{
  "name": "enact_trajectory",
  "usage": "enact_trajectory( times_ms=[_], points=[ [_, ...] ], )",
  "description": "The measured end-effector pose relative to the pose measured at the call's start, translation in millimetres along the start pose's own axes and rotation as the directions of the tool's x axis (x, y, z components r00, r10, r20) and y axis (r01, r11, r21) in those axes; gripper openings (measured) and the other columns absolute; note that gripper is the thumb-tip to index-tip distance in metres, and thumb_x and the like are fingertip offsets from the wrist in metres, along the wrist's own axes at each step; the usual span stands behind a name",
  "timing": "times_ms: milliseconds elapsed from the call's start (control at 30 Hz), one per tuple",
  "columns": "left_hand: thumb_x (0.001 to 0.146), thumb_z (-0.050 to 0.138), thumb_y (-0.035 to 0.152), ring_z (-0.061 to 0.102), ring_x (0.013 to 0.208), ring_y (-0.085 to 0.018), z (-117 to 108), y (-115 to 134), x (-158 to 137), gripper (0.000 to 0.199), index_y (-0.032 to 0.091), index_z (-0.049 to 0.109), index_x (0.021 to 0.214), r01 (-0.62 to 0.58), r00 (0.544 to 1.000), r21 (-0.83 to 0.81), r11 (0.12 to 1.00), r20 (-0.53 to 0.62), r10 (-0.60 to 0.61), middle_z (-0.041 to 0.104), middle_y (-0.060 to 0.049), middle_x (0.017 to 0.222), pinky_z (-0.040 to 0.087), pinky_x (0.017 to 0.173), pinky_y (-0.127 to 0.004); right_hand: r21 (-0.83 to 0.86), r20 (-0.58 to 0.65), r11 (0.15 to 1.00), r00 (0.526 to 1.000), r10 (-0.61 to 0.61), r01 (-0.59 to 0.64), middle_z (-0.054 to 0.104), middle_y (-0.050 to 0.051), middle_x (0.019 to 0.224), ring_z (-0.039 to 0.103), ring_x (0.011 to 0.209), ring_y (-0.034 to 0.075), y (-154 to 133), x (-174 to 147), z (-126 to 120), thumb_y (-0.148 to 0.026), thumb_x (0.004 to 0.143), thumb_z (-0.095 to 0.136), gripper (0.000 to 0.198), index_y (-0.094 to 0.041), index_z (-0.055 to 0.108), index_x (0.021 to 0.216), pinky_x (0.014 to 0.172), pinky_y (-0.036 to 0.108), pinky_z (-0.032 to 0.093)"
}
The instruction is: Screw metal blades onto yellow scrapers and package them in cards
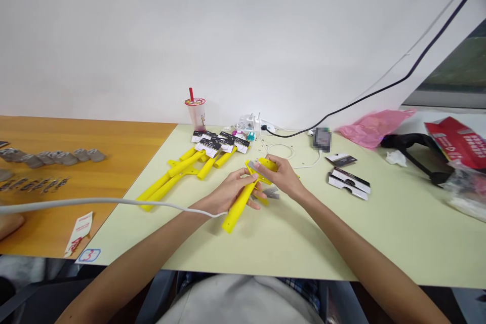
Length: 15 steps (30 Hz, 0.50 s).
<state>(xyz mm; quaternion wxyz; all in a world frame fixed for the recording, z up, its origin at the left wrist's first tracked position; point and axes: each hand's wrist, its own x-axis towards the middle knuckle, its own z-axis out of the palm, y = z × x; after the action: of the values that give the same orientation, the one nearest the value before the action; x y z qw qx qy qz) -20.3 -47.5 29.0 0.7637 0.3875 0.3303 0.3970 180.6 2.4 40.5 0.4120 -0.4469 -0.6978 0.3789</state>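
Observation:
Over the pale table, my left hand (230, 192) is closed around a yellow plastic handle (237, 212) with a wider, forked head. My right hand (284, 174) grips that head from the other side, its thumb pressed on a small grey flat piece (252, 166) there. Whether this piece is fixed to the head I cannot tell. Under the hands lie more grey flat pieces (272, 193), partly hidden by the fingers. To the left, several yellow handles (167, 185) lie in a loose pile, some with black-and-white card tags (208, 146) at their far ends.
A lidded cup (196, 114) with a red straw stands at the back, left of a power strip (254, 122) with cables. Folded cards (349, 182), a pink bag (374, 127) and a red box (457, 142) lie right. A white cable (114, 202) crosses in front on the left.

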Motion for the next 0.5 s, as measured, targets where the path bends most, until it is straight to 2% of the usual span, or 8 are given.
enact_trajectory(
  times_ms=[133,300,500],
  points=[
    [0.091,0.093,0.054,0.083,0.079,-0.025,0.1,-4.5,2.0,0.053,0.02,0.059,0.114,-0.003,1.0,0.027,1.0,0.015,0.002,0.076,-0.005,0.086,0.07,0.06,-0.034,0.017,0.012,1.0,1.0,0.018,-0.018,0.042,-0.003,0.069,0.038,0.067,0.015,-1.7,-5.2,2.0,-0.089,0.084,0.078,0.074,-0.024,0.046,0.069,0.06,0.032,0.03],
    [0.09,0.092,0.058,0.083,0.071,-0.025,-0.4,-7.3,5.2,0.056,0.019,0.06,0.115,-0.013,0.999,0.041,0.999,0.037,0.012,0.08,-0.008,0.086,0.069,0.055,-0.033,0.065,0.037,0.996,0.998,0.055,-0.057,0.043,-0.002,0.07,0.039,0.069,0.016,-6.0,-11.8,4.3,-0.09,0.086,0.075,0.073,-0.024,0.048,0.07,0.059,0.032,0.031],
    [0.087,0.092,0.059,0.081,0.066,-0.026,5.1,-5.4,6.7,0.06,0.02,0.059,0.119,-0.061,0.998,0.058,0.997,0.011,0.06,0.081,-0.008,0.086,0.066,0.049,-0.033,0.206,0.074,0.971,0.991,0.111,-0.124,0.054,-0.001,0.075,0.046,0.071,0.017,-9.0,-15.2,1.4,-0.083,0.088,0.078,0.063,-0.024,0.057,0.08,0.061,0.031,0.037]
  ],
)
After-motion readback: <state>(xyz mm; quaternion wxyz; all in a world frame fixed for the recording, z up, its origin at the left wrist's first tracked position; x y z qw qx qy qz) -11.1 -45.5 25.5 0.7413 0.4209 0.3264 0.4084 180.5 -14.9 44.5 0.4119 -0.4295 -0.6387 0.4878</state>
